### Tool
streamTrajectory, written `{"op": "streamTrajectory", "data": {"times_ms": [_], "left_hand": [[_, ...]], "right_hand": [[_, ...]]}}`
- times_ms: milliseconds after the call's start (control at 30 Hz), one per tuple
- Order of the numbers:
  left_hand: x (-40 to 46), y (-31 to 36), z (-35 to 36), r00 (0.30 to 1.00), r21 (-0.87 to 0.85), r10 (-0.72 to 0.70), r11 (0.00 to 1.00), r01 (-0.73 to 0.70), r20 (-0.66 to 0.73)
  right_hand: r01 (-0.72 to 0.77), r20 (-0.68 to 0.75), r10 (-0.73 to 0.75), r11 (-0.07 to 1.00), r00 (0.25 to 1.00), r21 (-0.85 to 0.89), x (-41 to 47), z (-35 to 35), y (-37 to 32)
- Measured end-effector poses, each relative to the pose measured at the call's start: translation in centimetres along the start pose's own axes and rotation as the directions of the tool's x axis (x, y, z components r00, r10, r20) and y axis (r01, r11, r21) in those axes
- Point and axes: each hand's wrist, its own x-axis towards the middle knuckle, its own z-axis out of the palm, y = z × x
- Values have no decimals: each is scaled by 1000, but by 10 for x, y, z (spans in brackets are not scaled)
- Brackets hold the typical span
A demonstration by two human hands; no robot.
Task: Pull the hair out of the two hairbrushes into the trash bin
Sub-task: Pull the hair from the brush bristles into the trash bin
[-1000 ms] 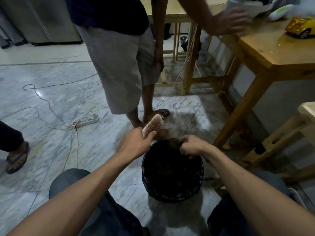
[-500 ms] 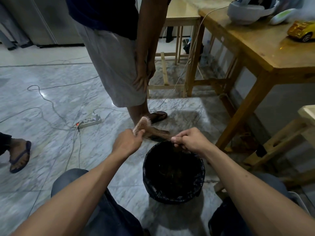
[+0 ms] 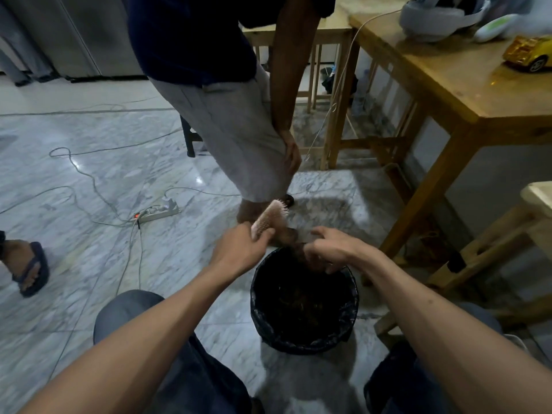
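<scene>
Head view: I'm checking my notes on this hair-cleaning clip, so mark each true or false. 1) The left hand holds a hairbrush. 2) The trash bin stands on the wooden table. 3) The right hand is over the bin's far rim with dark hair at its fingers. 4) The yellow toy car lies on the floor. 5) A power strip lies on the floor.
1) True: the left hand grips the hairbrush.
2) False: the trash bin stands on the marble floor, beside the wooden table.
3) True: the right hand is there, with a clump of hair at its fingers.
4) False: the yellow toy car sits on the table.
5) True: the power strip lies there among cables.
</scene>
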Motion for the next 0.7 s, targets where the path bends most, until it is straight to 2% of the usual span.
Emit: {"op": "streamTrajectory", "data": {"times_ms": [100, 167, 233, 367, 467, 600, 700], "left_hand": [[-1, 11, 4, 998, -29, 58, 998, -58, 11], [0, 15, 2, 999, -17, 49, 999, -49, 0], [4, 11, -2, 1000, -6, 0, 1000, 0, -5], [9, -13, -7, 983, -79, -184, 980, 183, -8], [9, -25, -11, 958, -60, -285, 957, 283, -32], [9, -26, -14, 957, -71, -286, 957, 282, -53], [4, -15, -9, 982, -78, -186, 980, 183, -39]], "right_hand": [[109, -42, -103, 976, 994, 187, 10, 9, -4], [178, -155, -155, 974, 976, 142, 13, 10, -1], [176, -230, -147, 978, 962, 110, 13, 9, 3], [127, -221, -109, 989, 969, 69, 8, 1, 9], [53, -213, -38, 997, 976, 61, 6, -10, 19], [-50, -222, 46, 999, 974, -14, 8, -13, 33], [-108, -140, 83, 977, 987, -184, 7, -9, 31]]}}
